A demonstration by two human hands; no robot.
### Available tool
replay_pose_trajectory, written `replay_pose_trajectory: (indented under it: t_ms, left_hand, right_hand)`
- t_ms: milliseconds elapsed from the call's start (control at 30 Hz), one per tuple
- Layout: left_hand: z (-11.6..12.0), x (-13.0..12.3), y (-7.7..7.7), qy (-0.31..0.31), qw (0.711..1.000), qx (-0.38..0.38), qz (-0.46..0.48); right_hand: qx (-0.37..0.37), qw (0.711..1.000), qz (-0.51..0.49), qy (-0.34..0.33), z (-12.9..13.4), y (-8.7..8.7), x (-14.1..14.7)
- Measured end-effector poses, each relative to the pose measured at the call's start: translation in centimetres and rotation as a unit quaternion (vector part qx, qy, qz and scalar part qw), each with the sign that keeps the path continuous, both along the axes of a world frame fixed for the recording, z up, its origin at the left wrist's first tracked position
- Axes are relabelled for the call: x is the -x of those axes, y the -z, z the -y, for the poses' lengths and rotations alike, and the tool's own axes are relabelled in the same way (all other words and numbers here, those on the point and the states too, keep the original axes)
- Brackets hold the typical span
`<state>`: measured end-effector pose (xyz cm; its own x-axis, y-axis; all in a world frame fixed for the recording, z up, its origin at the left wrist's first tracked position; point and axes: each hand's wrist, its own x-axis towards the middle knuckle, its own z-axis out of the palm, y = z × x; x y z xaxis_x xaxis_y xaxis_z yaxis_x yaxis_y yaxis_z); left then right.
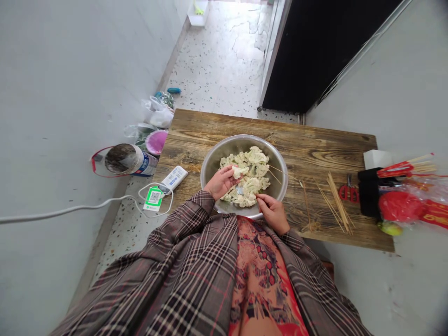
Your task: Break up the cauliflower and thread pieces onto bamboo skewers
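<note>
A wide metal bowl [209, 163] on the wooden table holds many pale cauliflower florets [257, 156]. Over its left part, my left hand [220, 182] pinches a small cauliflower piece [239, 172] between thumb and fingers. My right hand [274, 213] is at the bowl's lower right rim, thumb and fingers pressed together; what they hold is too small to make out. Thin skewers [276, 169] stick out of the florets past the right rim. More loose skewers [338, 200] lie on the table to the right of the bowl.
Red-handled scissors [349, 192], a black holder [369, 198] and packaged sticks are at the right of the wooden table [315, 149]. A power bank [174, 179] with a white cable and a green QR card [153, 198] sit left. A bucket [129, 160] and pink basin [156, 142] stand beyond the left edge.
</note>
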<state>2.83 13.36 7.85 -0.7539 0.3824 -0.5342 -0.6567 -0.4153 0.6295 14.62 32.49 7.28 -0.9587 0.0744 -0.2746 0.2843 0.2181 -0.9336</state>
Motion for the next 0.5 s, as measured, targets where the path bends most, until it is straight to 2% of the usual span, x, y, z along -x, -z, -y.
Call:
replay_pose_trajectory:
  t_ms: [167, 333, 500]
  left_hand:
    - [0.3, 0.0, -0.7, -0.020, 0.998, 0.006, -0.065]
    - [0.6, 0.1, -1.4, -0.029, 0.998, -0.002, -0.058]
    - [0.5, 0.0, -1.2, -0.014, 0.998, 0.001, -0.066]
  right_hand:
    - [-0.017, 1.000, 0.001, -0.006, -0.1, 0.0, -0.1]
    - [-0.028, 0.999, -0.001, -0.015, -0.1, 0.0, -0.2]
    - [-0.032, 0.999, -0.008, -0.020, 0.0, -0.6, -0.1]
